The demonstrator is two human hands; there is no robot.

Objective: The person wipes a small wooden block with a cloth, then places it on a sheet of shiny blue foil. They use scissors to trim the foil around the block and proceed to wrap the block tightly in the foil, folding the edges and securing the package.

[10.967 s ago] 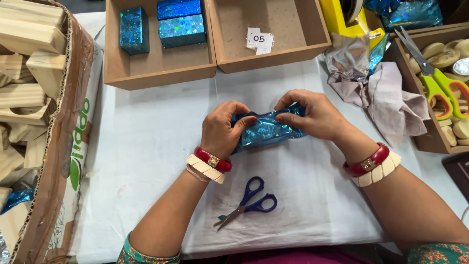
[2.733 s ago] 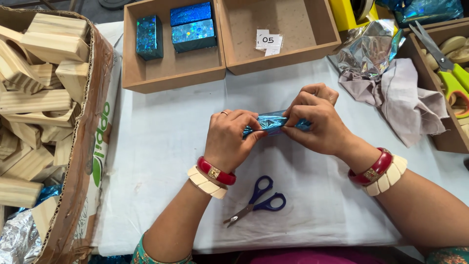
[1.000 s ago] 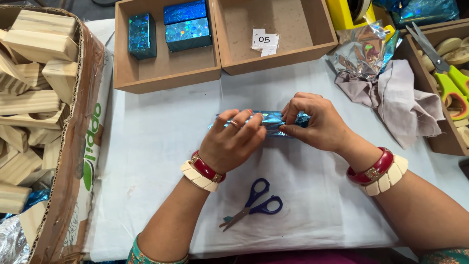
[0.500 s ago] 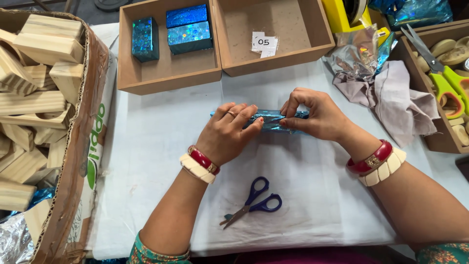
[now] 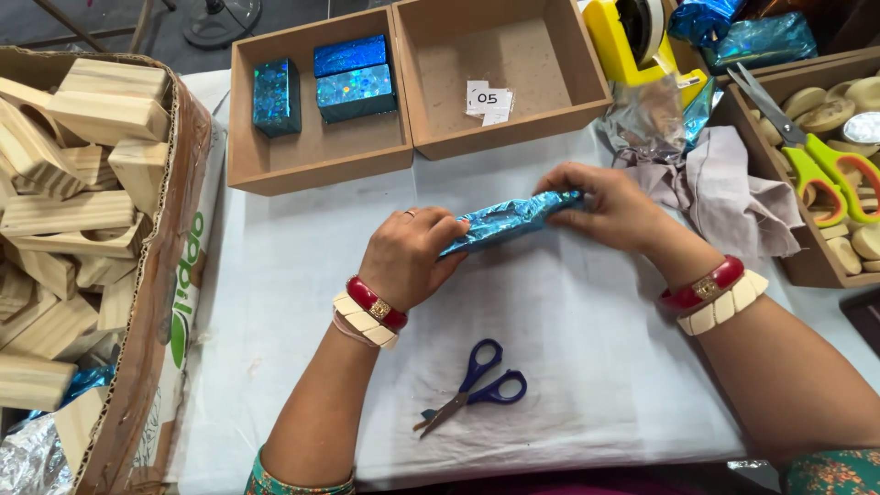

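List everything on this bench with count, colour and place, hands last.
foil-wrapped piece: 1, shiny blue, mid-table, held at both ends.
wrapped blocks: 3, blue holographic, in the left brown tray.
right brown tray: 1, holds only white paper slips.
blue scissors: 1, on the white cloth, near edge.
green scissors: 1, green and orange handles, in the right-hand box.
wooden blocks: many, pale, in the cardboard box at left.
tape dispenser: 1, yellow, top right.
grey cloth: 1, right of the hands.
left hand: grips the piece's left end.
right hand: grips its right end.
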